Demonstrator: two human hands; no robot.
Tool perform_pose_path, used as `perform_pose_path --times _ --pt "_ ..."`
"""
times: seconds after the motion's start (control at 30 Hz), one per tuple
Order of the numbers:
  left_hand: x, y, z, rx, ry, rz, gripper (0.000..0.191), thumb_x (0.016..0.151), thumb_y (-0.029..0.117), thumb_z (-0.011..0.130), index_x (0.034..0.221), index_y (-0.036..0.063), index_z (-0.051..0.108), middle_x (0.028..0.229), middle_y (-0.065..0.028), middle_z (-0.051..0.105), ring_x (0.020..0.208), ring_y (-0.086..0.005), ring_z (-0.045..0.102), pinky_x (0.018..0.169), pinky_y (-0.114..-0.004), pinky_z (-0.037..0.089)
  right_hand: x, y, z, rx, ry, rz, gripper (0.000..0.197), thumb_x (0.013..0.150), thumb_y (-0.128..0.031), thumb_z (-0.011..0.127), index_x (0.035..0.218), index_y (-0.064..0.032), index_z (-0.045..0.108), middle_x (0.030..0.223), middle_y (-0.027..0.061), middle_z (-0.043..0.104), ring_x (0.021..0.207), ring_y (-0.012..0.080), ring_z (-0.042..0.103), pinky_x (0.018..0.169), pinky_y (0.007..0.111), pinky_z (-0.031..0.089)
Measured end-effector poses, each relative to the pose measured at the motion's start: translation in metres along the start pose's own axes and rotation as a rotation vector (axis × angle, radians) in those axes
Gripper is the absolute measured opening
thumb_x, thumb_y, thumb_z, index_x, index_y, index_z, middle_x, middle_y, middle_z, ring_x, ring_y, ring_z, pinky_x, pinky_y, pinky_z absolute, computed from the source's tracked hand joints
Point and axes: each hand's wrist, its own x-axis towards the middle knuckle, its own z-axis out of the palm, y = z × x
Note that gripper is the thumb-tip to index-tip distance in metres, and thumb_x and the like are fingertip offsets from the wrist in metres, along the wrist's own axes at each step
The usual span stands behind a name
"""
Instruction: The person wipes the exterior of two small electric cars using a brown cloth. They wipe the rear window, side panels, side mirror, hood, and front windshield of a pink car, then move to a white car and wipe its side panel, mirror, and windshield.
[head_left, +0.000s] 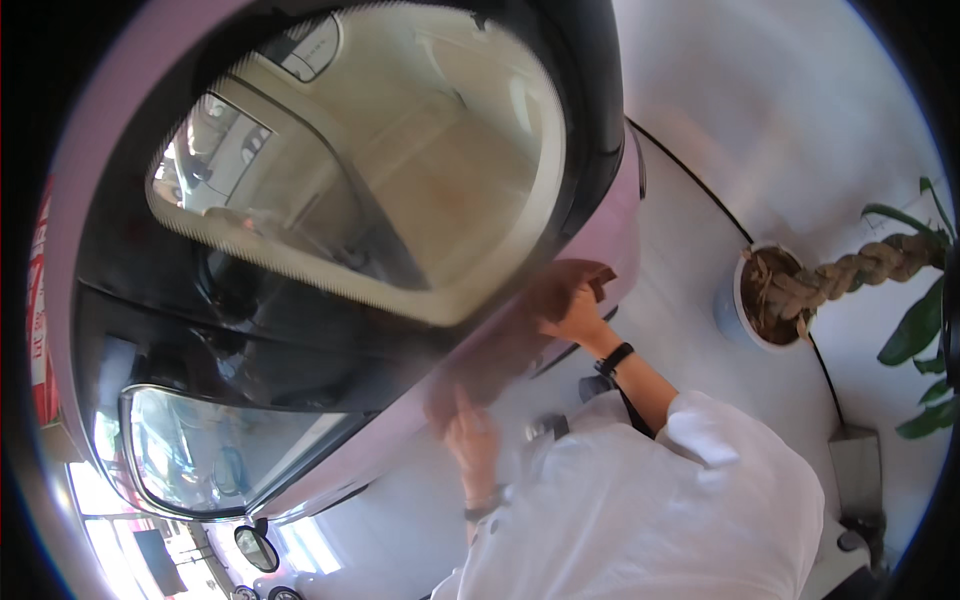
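Observation:
A brown cloth (502, 356) lies stretched over the pink side panel (607, 217) of a small vehicle, below its black-framed window (450, 180). My right hand (581, 315) grips the cloth's upper right end, which is bunched at the fingers. Blurred by motion, my left hand (471, 431) is at the cloth's lower left end; whether its fingers grip the cloth or only press on it cannot be told. A black band circles the right wrist, and a dark band is on the left wrist.
On the floor at the right stands a white pot (776, 345) holding a plant with a braided trunk. A black cable (694, 176) runs along the floor behind it. A round side mirror (257, 547) juts out at the vehicle's lower left. A grey bin-like container (857, 469) stands lower right.

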Motion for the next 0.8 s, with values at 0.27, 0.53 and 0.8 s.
perform_pose_path --times 0.27,0.53,0.8 --pt "0.108 0.111 0.005 0.011 0.125 0.415 0.058 0.082 0.004 0.061 0.139 0.0052 0.055 0.063 -0.0079 0.056 0.051 -0.0267 0.056 0.054 -0.039 0.048 0.044 0.101 -0.06 0.064 0.68 0.022 0.054 0.09 -0.022 0.053 0.135 0.007 0.048 0.142 0.0324 0.041 0.13 0.0523 0.038 0.112 0.052 0.028" --pt "0.202 0.191 -0.104 0.043 0.448 0.657 0.064 0.078 0.008 0.061 0.141 0.0116 0.054 0.096 -0.0124 0.063 0.086 -0.0317 0.063 0.075 -0.044 0.051 0.19 0.032 -0.26 0.214 0.97 -0.253 0.051 0.105 -0.028 0.032 0.14 0.0074 0.04 0.145 0.0315 0.039 0.132 0.0471 0.039 0.112 0.049 0.029" --pt "0.229 0.176 -0.227 -0.015 0.931 0.614 0.049 0.084 -0.001 0.06 0.132 0.0078 0.063 0.063 -0.0039 0.053 0.055 -0.0184 0.053 0.064 -0.033 0.048 0.281 -0.121 -0.365 -0.628 1.056 -0.671 0.035 0.096 -0.021 0.046 0.123 -0.0022 0.058 0.126 0.0173 0.06 0.114 0.0384 0.056 0.105 0.053 0.037"
